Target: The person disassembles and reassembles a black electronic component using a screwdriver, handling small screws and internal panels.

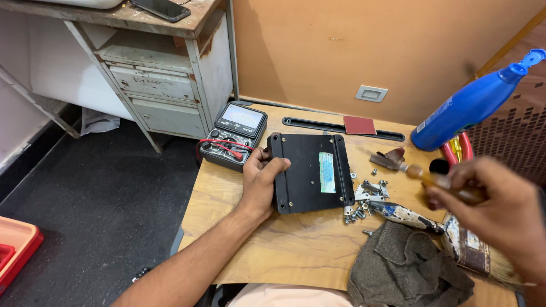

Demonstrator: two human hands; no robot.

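Note:
My left hand [260,181] grips the left edge of a flat black device case [310,170] that lies on the wooden table [296,244], with a pale label on its top. My right hand [500,210] is raised at the right, blurred, and closed around a screwdriver [432,179] with an amber handle. The screwdriver's tip points left toward a brown metal piece [389,159]. A pile of loose screws and small metal brackets [364,202] lies just right of the case.
An analog multimeter [234,135] with red leads sits at the table's back left. A blue squeeze bottle [475,105], red-handled pliers [458,149], a paint-stained brush [449,233] and a grey rag [406,267] crowd the right side. A worn cabinet [165,79] stands beyond the table.

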